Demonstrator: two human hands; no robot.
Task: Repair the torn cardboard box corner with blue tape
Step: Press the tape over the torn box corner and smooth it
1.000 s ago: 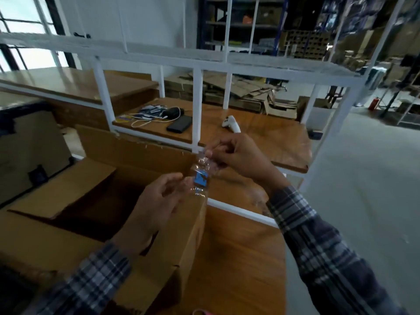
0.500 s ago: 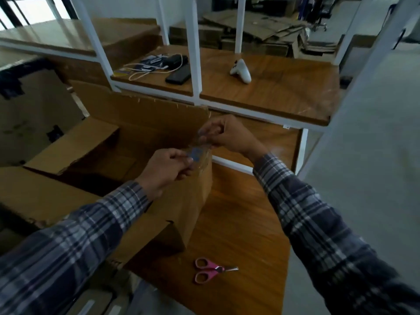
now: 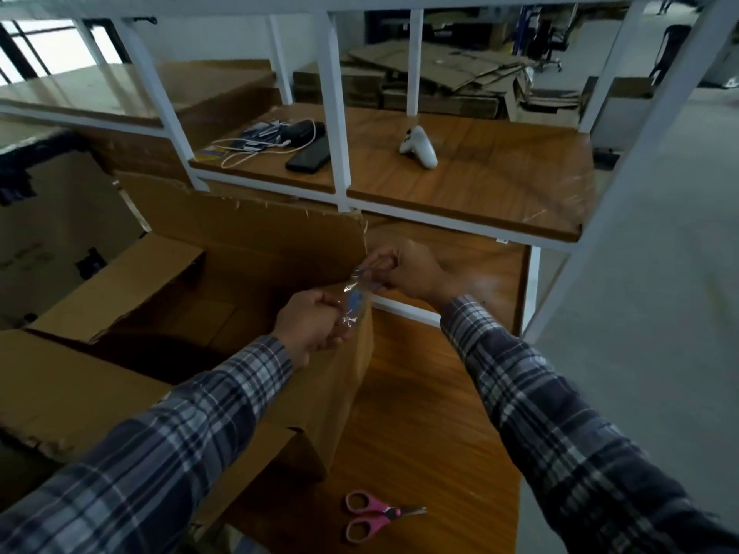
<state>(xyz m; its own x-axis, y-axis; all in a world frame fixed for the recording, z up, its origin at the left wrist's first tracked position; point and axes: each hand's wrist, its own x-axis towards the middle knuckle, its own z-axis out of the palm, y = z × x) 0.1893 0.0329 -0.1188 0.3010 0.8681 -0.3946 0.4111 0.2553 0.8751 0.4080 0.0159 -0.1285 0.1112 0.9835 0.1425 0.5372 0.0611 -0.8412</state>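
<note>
An open brown cardboard box [image 3: 248,249] stands on the wooden table, its flaps spread and its far right corner frayed along the upright edge. Right at that corner a short strip of tape [image 3: 354,299], shiny with a blue patch, is stretched between both hands. My left hand [image 3: 314,327] pinches the strip's lower end against the box's right wall. My right hand [image 3: 408,269] pinches the upper end just right of the torn corner. Whether the tape touches the cardboard cannot be told.
Pink-handled scissors [image 3: 374,513] lie on the wooden table [image 3: 432,433] near its front edge. A white metal rack [image 3: 336,113] stands behind, its shelf holding a white controller [image 3: 420,147], a black phone [image 3: 310,155] and cables. Another box [image 3: 52,217] sits at left; concrete floor at right.
The view has tilted down, bringing the scissors into sight. Both hands have lowered the tape strip from in front of the shelf post to the box's torn corner.
</note>
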